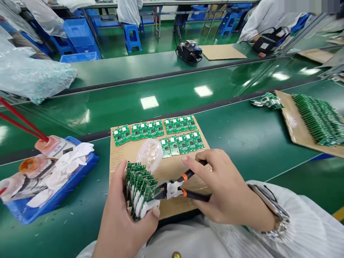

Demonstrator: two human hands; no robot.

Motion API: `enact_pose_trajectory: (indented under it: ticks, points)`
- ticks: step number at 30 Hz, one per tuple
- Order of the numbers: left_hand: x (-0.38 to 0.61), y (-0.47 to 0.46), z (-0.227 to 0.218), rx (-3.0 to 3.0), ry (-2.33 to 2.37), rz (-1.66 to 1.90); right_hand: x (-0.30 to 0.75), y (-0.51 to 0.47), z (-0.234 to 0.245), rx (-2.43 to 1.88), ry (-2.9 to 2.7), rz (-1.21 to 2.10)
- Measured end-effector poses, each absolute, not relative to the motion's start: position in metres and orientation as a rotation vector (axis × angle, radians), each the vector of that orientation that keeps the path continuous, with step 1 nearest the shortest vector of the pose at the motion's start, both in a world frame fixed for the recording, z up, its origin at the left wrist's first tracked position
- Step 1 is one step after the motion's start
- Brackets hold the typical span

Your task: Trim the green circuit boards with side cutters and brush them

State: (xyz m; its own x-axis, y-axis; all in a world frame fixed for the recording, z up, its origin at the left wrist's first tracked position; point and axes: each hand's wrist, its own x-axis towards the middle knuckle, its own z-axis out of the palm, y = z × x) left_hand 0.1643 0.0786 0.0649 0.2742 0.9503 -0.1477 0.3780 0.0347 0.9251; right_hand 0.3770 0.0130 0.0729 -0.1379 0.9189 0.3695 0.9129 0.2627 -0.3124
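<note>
A stack of green circuit boards (138, 186) stands on edge in my left hand (126, 218), the thumb and fingers wrapped round its sides. White parts show between the boards. My right hand (220, 186) grips side cutters (173, 189) with black and orange handles. Their handles are spread, and the jaws meet the right side of the stack; whether they bite on anything is hidden. Beneath both hands lies a cardboard sheet (172, 211). Single circuit boards (182, 141) lie in rows along its far part, beside a clear plastic bag (149, 154).
At left, a blue tray (88, 166) holds bottles and white cloth. More boards (319, 118) stand in rows on cardboard at right, near a small heap of green pieces (268, 101). A large plastic bag (34, 75) lies across the line. Several people sit farther off.
</note>
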Motion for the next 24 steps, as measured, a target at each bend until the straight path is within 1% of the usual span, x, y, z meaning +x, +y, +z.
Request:
enact_pose_trajectory:
  ticks: [3, 13, 19, 24]
  points:
    - [0.166, 0.079, 0.067, 1.487, 1.292, 0.638, 0.376, 0.016, 0.071, -1.665, -2.069, 0.010]
    - [0.172, 0.083, 0.074, 1.445, 1.388, 0.556, 0.377, 0.020, 0.070, -1.735, -2.110, -0.026]
    - [0.170, 0.084, 0.070, 1.448, 1.424, 0.573, 0.374, 0.022, 0.072, -1.773, -2.127, -0.032]
    - [0.177, 0.083, 0.078, 1.384, 1.486, 0.575, 0.372, 0.025, 0.073, -1.780, -2.168, -0.097]
